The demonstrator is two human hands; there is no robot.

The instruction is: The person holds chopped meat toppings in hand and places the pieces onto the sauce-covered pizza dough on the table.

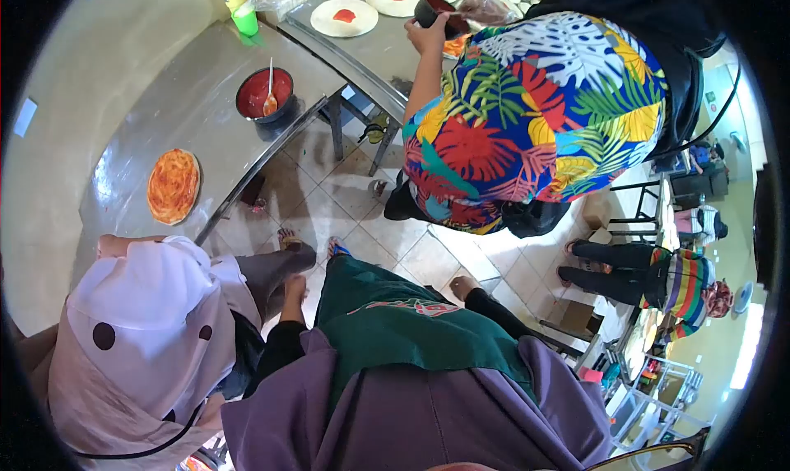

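Wearer's hands (296,288) (462,287): two. Dark bowls (252,101) (427,10): two. Spoon (271,102): one. Sauce-covered dough round (174,186) on near desk (189,101): one. Red-dabbed dough rounds (344,17): at least four (others crowd behind, too overlapped to count).

No word, number or brand can be read. The dark green cloth apron (428,343) worn by the person with the camera carries a red-and-white print (420,308) across its front; it is seen at a steep slant and broken by folds, so whether it holds letters cannot be told. On the pale yellow-green wall (745,204) at the far right, a small green-and-white rectangular panel (710,99) looks like a sign, but it is too small to make out. On the beige wall (62,60) at the left, a pale bluish-white flat rectangle (25,117) shows as a plain bright patch.
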